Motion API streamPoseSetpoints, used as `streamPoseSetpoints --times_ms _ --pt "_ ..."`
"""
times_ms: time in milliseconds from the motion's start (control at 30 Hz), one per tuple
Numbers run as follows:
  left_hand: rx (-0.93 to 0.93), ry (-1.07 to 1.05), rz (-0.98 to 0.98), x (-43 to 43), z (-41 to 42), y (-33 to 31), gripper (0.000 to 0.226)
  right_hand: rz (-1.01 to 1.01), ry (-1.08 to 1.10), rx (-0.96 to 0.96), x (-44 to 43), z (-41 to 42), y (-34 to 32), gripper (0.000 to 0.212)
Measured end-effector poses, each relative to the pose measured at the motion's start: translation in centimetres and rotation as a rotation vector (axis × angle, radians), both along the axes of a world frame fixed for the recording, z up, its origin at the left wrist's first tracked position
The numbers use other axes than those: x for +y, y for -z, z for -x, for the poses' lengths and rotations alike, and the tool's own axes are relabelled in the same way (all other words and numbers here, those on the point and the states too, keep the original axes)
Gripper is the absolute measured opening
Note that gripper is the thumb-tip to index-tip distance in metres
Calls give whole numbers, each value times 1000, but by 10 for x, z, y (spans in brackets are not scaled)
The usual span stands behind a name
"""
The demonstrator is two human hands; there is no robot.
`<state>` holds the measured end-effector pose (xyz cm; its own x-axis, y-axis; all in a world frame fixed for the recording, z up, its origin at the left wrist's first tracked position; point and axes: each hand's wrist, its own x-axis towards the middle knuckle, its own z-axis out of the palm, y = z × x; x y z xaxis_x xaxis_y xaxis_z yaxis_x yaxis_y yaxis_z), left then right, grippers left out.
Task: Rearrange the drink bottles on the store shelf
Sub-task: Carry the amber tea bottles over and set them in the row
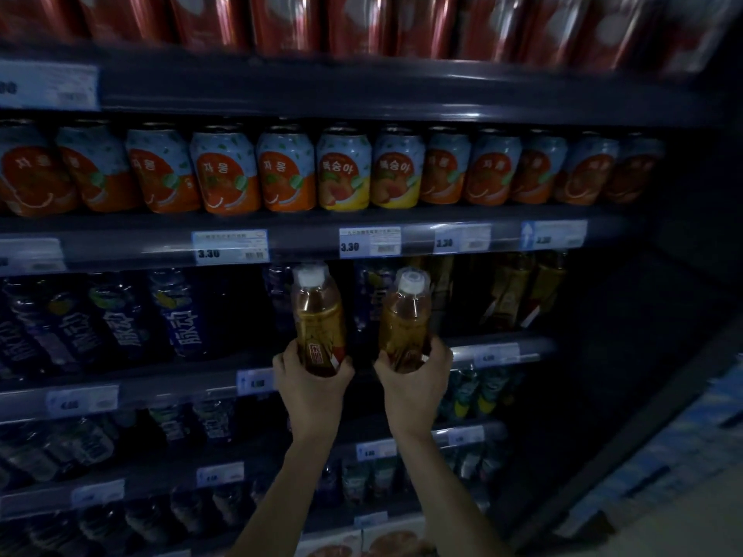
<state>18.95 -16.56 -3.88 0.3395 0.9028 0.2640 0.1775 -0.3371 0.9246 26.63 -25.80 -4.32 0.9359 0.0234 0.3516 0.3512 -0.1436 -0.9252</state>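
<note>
Head camera shows you holding two clear plastic bottles of amber drink, each smooth, round-shouldered and white-capped. Your left hand [311,379] is wrapped round the base of the left bottle [317,315] and your right hand [416,381] round the base of the right bottle [404,319], both roughly upright, side by side before the dark shelf [161,389]. One tier up, two glossy yellow cans [343,170] stand among orange ones.

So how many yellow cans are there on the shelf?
2. The left yellow can stands in the middle of the can row, the right yellow can just right of it, with orange cans on both sides. More may hide behind.
</note>
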Motion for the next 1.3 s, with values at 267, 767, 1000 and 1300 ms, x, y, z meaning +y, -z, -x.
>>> streamPoseSetpoints --times_ms 267,767,1000,1300 --pt "2 151 40 -56 -41 7 72 32 71 5 -57 -34 5 58" --pt "-5 153 43 -88 -109 -18 76 65 40 -28 -88 -95 -16 75" --pt "-13 147 37 -73 -125 -26 80 76 13 -3 -70 -113 -22 78" --pt "-34 116 -5 -66 -146 -19 78 95 22 13 -51 -132 -17 80"
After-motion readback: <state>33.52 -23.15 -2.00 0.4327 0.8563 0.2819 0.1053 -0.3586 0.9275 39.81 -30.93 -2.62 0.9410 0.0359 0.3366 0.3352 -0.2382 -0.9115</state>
